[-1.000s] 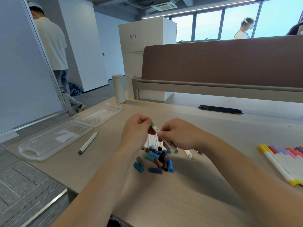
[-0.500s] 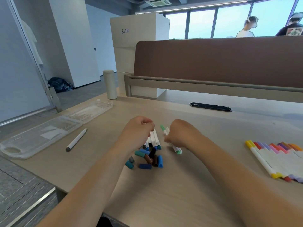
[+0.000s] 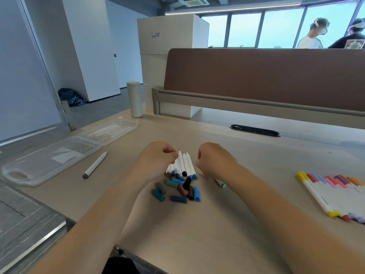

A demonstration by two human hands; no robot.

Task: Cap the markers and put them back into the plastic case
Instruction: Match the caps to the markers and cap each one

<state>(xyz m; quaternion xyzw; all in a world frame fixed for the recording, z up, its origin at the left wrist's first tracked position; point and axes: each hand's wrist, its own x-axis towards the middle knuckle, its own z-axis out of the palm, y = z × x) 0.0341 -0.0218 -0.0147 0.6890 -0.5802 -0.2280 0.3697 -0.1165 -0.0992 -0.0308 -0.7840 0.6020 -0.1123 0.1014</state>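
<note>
Several markers [image 3: 185,165] abreast, tips pointing away, right hand [image 3: 214,159] gripping green marker [image 3: 220,182]

Desk [image 3: 197,234] bears markers [image 3: 184,165], loose caps [image 3: 178,191], plastic case [image 3: 49,161].

Head-worn view; forward, downward; close above desk [image 3: 197,234]

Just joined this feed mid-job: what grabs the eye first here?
The left hand and right hand, gripping a green marker, flank a fan of white markers at desk centre, loose caps heaped nearer. The open plastic case lies far left, capped markers far right.
</note>
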